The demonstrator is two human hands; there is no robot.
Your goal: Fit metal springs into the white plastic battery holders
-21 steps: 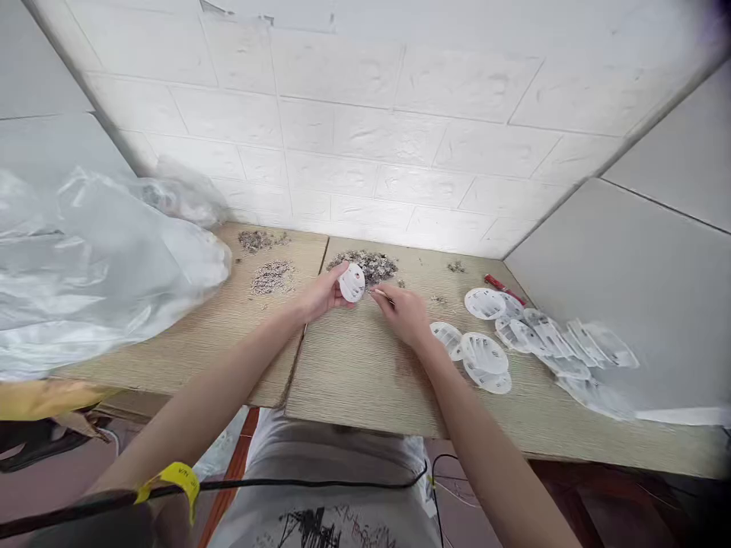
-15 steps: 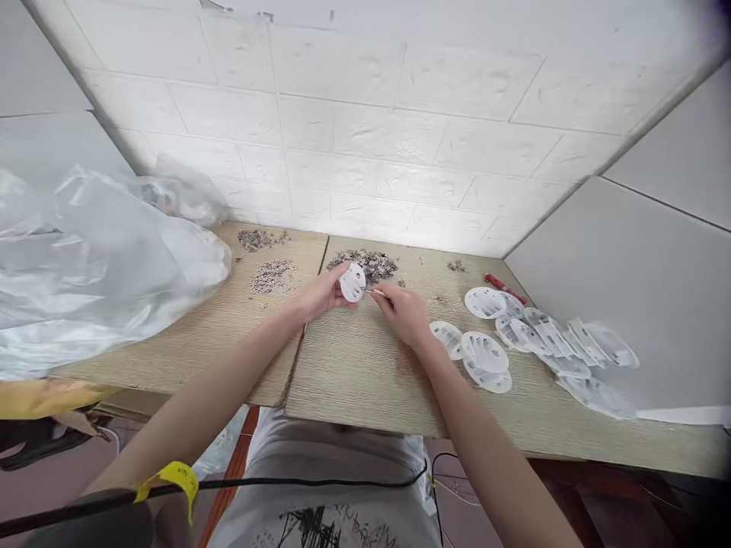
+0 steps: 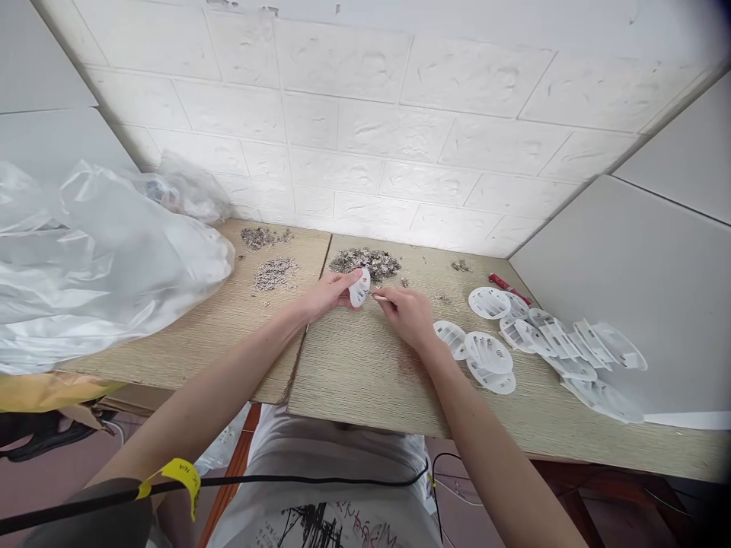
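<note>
My left hand (image 3: 327,293) grips a small round white slotted plastic disc (image 3: 359,289), tilted nearly on edge above the wooden table (image 3: 354,365). My right hand (image 3: 406,313) is closed in a pinch around a thin pointed tool (image 3: 378,295) whose tip touches the disc's right side. Just behind both hands lies a heap of small grey metal bits (image 3: 366,262). To the right of my right hand several more white slotted discs (image 3: 485,352) lie flat on the table.
A big clear plastic bag (image 3: 97,259) fills the table's left side. Two smaller heaps of grey bits (image 3: 275,272) lie at the back left. A red tool (image 3: 505,285) lies by the right wall panel (image 3: 645,289). A white brick wall stands behind.
The disc in my left hand has turned from nearly face-on to nearly edge-on. Both hands stay in the same spot with the tool tip against the disc.
</note>
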